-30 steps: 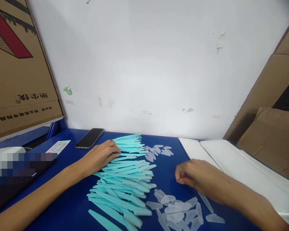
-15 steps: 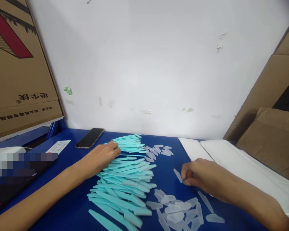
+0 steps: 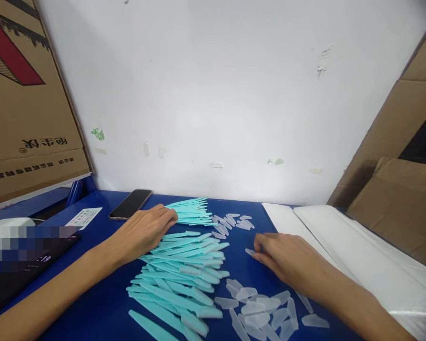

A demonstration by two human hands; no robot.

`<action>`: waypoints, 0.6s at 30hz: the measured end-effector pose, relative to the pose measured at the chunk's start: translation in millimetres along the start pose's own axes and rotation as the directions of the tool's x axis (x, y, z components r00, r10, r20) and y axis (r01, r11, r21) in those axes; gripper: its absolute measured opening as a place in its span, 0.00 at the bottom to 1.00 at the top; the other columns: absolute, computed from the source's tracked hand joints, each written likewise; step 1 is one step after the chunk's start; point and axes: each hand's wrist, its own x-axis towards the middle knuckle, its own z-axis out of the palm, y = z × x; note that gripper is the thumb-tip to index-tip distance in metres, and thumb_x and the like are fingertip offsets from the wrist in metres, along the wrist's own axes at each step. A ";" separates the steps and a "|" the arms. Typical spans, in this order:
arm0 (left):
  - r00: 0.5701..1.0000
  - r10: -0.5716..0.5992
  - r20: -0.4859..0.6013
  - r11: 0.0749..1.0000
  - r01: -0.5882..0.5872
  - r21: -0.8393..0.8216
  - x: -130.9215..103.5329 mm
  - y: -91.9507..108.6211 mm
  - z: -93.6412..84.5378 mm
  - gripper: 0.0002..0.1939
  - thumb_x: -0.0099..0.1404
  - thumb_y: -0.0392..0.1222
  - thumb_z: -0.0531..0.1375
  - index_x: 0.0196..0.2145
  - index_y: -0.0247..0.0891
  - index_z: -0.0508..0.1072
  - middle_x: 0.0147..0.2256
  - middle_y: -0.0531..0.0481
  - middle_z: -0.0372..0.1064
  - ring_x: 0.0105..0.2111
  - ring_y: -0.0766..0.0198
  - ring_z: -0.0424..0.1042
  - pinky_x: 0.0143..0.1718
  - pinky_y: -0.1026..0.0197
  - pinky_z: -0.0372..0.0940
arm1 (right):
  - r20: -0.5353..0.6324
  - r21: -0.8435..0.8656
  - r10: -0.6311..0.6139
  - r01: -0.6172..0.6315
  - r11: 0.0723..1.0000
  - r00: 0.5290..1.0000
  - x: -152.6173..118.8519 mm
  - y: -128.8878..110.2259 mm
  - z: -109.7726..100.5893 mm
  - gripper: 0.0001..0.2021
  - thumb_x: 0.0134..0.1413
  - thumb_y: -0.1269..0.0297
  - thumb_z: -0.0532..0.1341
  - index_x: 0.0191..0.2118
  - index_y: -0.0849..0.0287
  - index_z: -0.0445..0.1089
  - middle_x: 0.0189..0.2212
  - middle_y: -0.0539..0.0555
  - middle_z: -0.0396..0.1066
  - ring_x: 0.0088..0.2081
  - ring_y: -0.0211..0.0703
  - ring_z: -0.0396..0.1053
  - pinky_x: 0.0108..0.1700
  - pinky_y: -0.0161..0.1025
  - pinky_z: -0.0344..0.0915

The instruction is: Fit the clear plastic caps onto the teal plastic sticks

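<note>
My left hand is closed, its fingertips at the handle ends of the far group of turquoise eyebrow razors; a razor at that group's near edge runs out from the fingers, though the grip itself is partly hidden. A larger, loose pile of the same razors lies nearer to me. To the right, my right hand pinches a small translucent plastic cap between thumb and fingers, just above the blue table. Several similar caps are heaped below that hand, and a smaller cluster of caps lies beside the far razors.
A phone and a printed card lie on the blue table at left, near a dark device. White sheets or packets cover the right side. Cardboard stands left and right, with a white wall behind.
My right hand has moved left with the cap. My left hand has shifted slightly away from me, and the razor that lay apart by its fingers now sits against the far group.
</note>
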 end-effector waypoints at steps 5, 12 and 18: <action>0.997 0.014 -0.078 1.000 -0.015 -0.016 0.8 7.8 -4.0 0.14 0.80 0.40 0.45 0.43 0.39 0.68 0.36 0.48 0.70 0.37 0.58 0.67 0.28 0.61 0.53 | -0.065 -0.074 -0.092 0.088 0.993 0.994 2.8 -4.3 8.5 0.06 0.67 0.66 0.62 0.36 0.55 0.70 0.30 0.50 0.77 0.25 0.47 0.75 0.23 0.39 0.48; 0.957 0.137 -0.255 0.988 -0.152 -0.040 -1.0 14.9 -5.9 0.09 0.79 0.40 0.49 0.44 0.39 0.68 0.36 0.50 0.71 0.36 0.60 0.67 0.28 0.63 0.56 | -0.154 -0.136 -0.199 0.179 0.974 0.968 3.2 -5.1 11.3 0.07 0.70 0.71 0.54 0.37 0.55 0.63 0.27 0.48 0.74 0.20 0.43 0.71 0.22 0.40 0.41; 0.925 0.180 -0.333 0.971 -0.222 -0.092 -2.4 19.2 -8.0 0.06 0.78 0.37 0.52 0.44 0.38 0.69 0.36 0.50 0.72 0.36 0.61 0.66 0.31 0.64 0.60 | -0.292 -0.065 -0.108 0.093 0.994 0.950 -0.5 -8.0 -8.9 0.07 0.74 0.63 0.51 0.41 0.54 0.63 0.25 0.47 0.74 0.19 0.45 0.71 0.23 0.39 0.41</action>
